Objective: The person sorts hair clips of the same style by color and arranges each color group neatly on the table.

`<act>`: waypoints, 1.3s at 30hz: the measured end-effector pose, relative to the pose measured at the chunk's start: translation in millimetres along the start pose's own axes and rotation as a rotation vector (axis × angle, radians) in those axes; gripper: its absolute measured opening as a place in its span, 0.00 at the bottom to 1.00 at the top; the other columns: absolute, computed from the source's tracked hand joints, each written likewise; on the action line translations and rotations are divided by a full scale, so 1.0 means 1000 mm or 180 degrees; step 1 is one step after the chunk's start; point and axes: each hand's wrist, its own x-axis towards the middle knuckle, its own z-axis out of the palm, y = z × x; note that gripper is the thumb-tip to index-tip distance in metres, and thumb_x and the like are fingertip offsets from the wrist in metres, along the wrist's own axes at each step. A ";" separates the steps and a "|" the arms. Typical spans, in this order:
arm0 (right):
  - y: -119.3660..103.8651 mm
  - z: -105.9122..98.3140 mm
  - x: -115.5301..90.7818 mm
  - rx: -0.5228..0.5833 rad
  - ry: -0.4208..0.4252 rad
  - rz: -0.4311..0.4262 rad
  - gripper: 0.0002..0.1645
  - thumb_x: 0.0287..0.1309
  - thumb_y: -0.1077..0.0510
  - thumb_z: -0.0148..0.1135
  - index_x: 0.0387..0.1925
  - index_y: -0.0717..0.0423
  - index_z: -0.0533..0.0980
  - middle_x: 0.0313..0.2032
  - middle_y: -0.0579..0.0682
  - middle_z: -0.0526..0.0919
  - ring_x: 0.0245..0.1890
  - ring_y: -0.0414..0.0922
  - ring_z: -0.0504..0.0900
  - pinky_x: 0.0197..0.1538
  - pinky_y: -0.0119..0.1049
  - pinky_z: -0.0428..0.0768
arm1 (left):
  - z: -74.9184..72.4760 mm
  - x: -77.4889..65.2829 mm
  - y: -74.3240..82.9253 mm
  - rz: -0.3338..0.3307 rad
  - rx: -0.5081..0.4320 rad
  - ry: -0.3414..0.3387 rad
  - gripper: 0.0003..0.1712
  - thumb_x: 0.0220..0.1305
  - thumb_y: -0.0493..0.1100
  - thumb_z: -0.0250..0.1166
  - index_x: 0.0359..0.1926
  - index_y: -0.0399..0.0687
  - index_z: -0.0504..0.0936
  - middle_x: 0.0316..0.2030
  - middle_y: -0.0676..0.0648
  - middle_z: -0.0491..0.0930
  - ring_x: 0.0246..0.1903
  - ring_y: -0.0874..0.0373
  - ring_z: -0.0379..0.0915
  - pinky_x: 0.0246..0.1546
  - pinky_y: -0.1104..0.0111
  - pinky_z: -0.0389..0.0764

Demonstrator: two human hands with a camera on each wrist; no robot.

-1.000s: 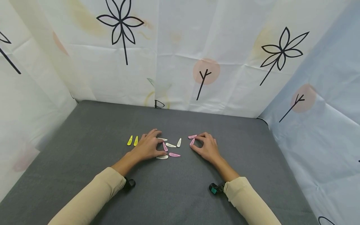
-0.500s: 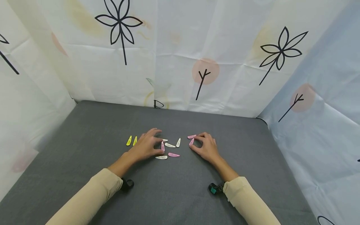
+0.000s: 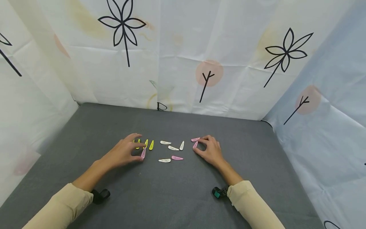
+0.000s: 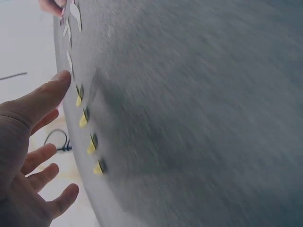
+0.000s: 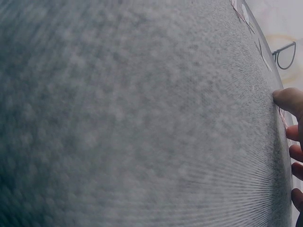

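My left hand (image 3: 123, 152) pinches a pink hair clip (image 3: 143, 153) between thumb and forefinger, just above the table. Right by it stands a row of several yellow hair clips (image 3: 151, 145), partly covered by the fingers; the left wrist view shows these yellow clips (image 4: 91, 144) past the thumb, but not the held clip. My right hand (image 3: 212, 151) rests on the table and holds another pink hair clip (image 3: 195, 144) between thumb and forefinger. A further pink clip (image 3: 195, 139) lies touching or very near its fingertips.
Between the hands lie several white hair clips (image 3: 173, 148) and one pink clip (image 3: 177, 157). The dark grey tabletop (image 3: 171, 197) meets a printed white curtain (image 3: 183, 86) at the back, with more curtain at both sides.
My left hand has carried the pink clip left from beside the white clips to the yellow row, uncovering more white and yellow clips. The right hand stays in place.
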 end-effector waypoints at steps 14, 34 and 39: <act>-0.001 0.000 0.000 0.0007 -0.0036 0.0023 0.28 0.53 0.46 0.73 0.52 0.56 0.84 0.48 0.55 0.79 0.51 0.55 0.74 0.51 0.54 0.67 | -0.010 -0.042 -0.025 -0.0116 0.0114 -0.0183 0.30 0.48 0.48 0.80 0.53 0.45 0.86 0.63 0.31 0.69 0.63 0.35 0.64 0.51 0.36 0.70; -0.002 0.000 -0.001 0.0011 -0.0014 0.0043 0.27 0.52 0.46 0.73 0.52 0.57 0.84 0.48 0.55 0.79 0.51 0.55 0.74 0.51 0.55 0.68 | -0.010 -0.049 -0.036 -0.0404 -0.0041 -0.0322 0.30 0.54 0.50 0.76 0.58 0.46 0.83 0.64 0.28 0.67 0.63 0.30 0.62 0.55 0.35 0.67; -0.001 0.000 -0.001 -0.0007 0.0005 0.0012 0.27 0.53 0.46 0.73 0.51 0.56 0.84 0.48 0.55 0.79 0.51 0.55 0.75 0.50 0.55 0.68 | -0.010 -0.050 -0.035 -0.0405 -0.0038 -0.0333 0.30 0.54 0.49 0.76 0.58 0.46 0.83 0.64 0.28 0.67 0.63 0.30 0.63 0.54 0.35 0.68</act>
